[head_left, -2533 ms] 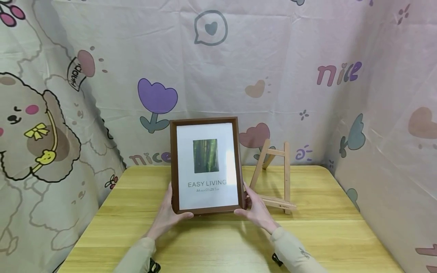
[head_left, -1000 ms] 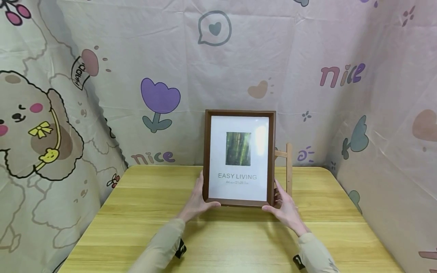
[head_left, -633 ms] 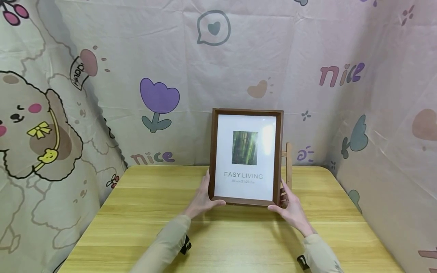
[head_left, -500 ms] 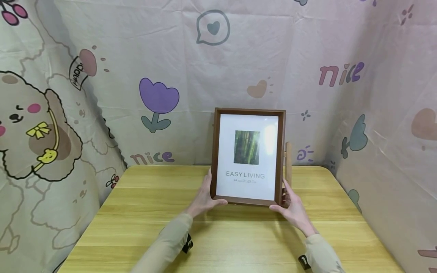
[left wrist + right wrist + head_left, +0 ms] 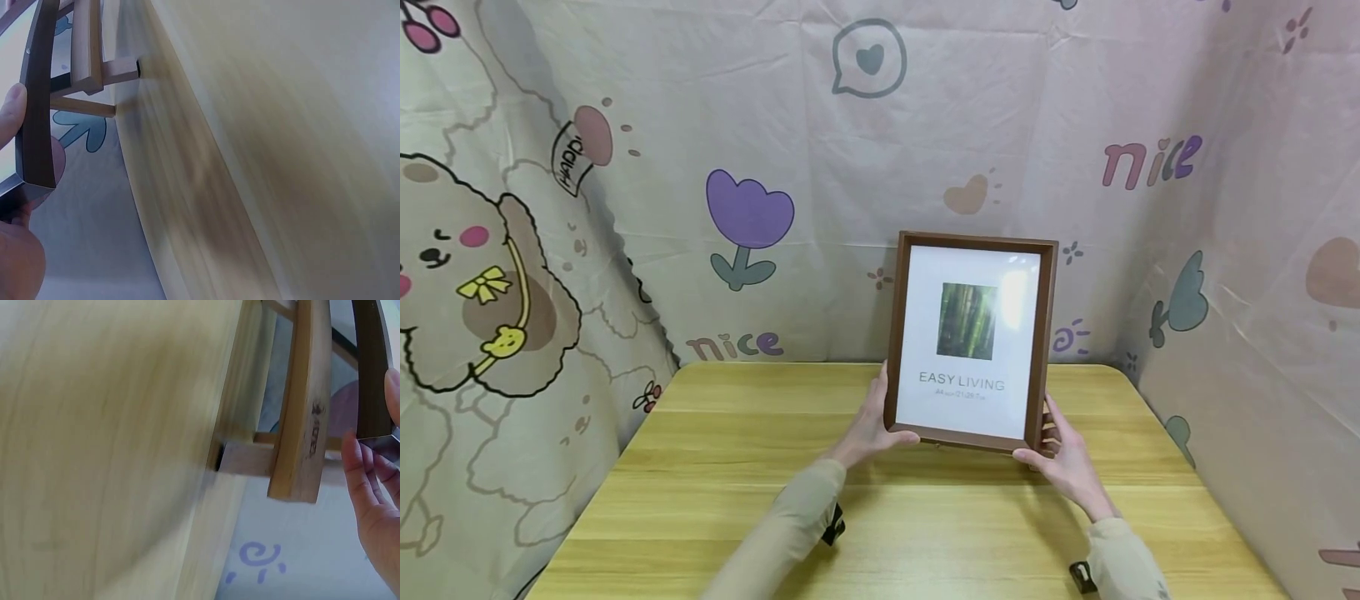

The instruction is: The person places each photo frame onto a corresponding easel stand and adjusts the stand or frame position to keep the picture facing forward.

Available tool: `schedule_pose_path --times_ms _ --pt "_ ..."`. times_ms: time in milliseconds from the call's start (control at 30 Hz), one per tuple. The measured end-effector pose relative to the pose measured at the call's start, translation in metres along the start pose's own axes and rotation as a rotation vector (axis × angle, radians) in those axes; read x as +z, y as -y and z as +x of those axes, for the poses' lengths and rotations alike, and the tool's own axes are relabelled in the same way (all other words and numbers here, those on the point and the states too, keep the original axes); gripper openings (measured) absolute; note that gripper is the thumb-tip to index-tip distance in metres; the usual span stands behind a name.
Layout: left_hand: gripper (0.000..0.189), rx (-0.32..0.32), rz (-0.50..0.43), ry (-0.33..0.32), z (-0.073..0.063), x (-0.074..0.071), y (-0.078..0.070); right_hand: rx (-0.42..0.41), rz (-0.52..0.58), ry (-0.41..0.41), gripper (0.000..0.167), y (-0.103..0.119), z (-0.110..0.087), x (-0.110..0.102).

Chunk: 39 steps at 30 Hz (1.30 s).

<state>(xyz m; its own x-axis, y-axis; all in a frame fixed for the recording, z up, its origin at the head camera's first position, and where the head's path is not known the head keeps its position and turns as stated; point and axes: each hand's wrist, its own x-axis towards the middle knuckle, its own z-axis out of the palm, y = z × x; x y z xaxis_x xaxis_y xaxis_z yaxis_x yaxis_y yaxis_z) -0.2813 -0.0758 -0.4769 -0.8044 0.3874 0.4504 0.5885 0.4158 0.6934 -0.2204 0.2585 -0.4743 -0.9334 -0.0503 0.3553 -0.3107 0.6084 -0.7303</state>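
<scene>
A brown picture frame (image 5: 970, 342) with a white sheet, a green bamboo picture and "EASY LIVING" lettering is held up above the table, leaning slightly to the right. My left hand (image 5: 874, 427) grips its lower left corner, thumb in front and fingers at the side and behind. At the lower right corner my right hand (image 5: 1070, 468) holds it the same way. Behind the frame stands a small wooden easel, hidden in the head view. Its ledge (image 5: 303, 425) shows in the right wrist view, apart from the frame's bottom edge. The left wrist view also shows the easel (image 5: 87, 50).
The light wooden table (image 5: 737, 467) stretches out in front and to both sides. A patterned cloth (image 5: 880, 150) hangs behind the table's back edge and along both sides. Black straps (image 5: 833, 527) are on both wrists.
Both hands have carried the picture frame to the right and slightly up, from beside the easel to in front of it. The frame now covers the easel in the head view.
</scene>
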Motion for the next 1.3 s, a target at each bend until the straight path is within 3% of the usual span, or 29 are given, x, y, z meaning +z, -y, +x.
schedule_pose_path --times_ms 567,1000,1300 --pt "0.131 -0.087 -0.039 0.07 0.016 0.022 -0.009 0.03 -0.029 -0.041 0.103 -0.014 -0.003 -0.015" --pt "0.13 -0.142 -0.052 0.099 0.022 0.033 -0.014 0.0 -0.006 -0.065 0.095 -0.022 -0.006 -0.02" --pt "0.13 -0.178 -0.041 0.11 0.029 0.044 -0.016 0.053 -0.026 -0.063 0.094 -0.027 -0.01 -0.022"
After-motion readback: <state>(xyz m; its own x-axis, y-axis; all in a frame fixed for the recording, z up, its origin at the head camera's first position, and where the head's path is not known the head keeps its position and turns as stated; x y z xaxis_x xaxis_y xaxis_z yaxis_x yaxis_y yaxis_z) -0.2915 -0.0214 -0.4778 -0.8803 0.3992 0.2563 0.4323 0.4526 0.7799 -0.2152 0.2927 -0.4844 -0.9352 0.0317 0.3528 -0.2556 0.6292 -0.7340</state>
